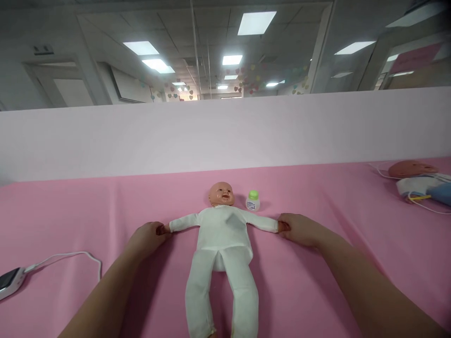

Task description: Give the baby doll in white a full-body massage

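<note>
The doll (pixel 223 232) is laid face-up on the pink sheet (pixel 105 211), its arms (pixel 186 222) already spread and clasped at the ends by the left hand (pixel 147 240) and right hand (pixel 302 230), its legs (pixel 240 286) left unheld.

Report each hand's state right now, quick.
Left hand: closed, holding the doll by one small hand.
Right hand: closed, holding the doll by its other small hand.
</note>
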Available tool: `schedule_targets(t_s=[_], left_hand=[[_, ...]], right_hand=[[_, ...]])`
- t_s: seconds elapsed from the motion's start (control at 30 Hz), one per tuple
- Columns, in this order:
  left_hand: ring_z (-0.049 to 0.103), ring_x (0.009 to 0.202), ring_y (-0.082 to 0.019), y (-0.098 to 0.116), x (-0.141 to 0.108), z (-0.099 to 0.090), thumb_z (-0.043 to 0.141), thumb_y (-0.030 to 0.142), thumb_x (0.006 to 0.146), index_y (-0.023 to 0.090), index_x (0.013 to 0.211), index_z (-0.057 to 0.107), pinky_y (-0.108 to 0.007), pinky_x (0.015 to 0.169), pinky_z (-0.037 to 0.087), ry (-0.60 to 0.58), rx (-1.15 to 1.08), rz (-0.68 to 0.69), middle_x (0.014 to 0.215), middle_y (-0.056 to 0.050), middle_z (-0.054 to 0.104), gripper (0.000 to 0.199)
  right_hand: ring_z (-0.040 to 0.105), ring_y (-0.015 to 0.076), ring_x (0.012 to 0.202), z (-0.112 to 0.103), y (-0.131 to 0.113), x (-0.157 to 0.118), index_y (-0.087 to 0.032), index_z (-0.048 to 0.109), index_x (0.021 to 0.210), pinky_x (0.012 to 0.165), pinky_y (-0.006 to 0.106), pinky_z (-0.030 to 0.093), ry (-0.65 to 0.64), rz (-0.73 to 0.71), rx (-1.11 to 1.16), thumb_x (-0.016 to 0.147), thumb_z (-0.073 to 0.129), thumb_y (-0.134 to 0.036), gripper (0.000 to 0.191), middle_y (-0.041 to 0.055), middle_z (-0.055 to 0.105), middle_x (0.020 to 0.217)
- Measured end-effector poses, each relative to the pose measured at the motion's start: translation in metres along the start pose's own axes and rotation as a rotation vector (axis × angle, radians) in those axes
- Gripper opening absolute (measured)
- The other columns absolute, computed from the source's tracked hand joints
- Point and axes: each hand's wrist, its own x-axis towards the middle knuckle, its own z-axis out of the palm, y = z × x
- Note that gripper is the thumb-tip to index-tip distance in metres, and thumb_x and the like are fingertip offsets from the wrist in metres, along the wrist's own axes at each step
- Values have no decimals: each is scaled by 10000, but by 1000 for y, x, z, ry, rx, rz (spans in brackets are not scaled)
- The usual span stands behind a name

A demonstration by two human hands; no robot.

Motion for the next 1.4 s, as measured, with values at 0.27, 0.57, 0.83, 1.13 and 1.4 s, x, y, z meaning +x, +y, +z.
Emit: schedule_targets(t_s=[0.27,0.57,0.83,1.13,1.4], left_hand=[[695,887,-263,12,-11,-5,723,513,753,269,1053,711,-300,649,482,176,-277,-81,984,-30,750,387],[706,811,-202,12,-5,14,876,358,673,162,1167,676,-348,795,595,190,-1130,-119,959,-73,733,568],[688,792,-214,7,4,19,924,331,542,141,871,739,-309,726,565,98,-1332,-110,836,-80,732,423],[667,716,-181,8,5,22,897,427,614,151,924,732,-270,649,542,132,-1247,-151,785,-69,738,447],[723,778,-227,9,8,25,802,383,731,164,890,713,-311,679,590,180,-1216,-246,826,-94,762,285]], right_hand=[[669,252,822,-5,2,2,-259,701,887,640,315,445,-123,42,99,739,705,-289,151,62,728,989],[561,137,684,3,21,12,-234,670,1196,563,247,464,-58,108,993,791,835,-445,485,47,678,949],[631,136,833,19,34,29,-201,772,1045,703,174,587,-126,148,1418,786,861,-243,277,65,689,1012],[538,102,698,26,23,28,-193,787,955,596,190,502,-63,140,1295,703,945,-377,350,42,660,890],[436,90,614,35,22,36,-176,772,905,532,226,393,49,126,1244,684,921,-546,456,29,618,795]])
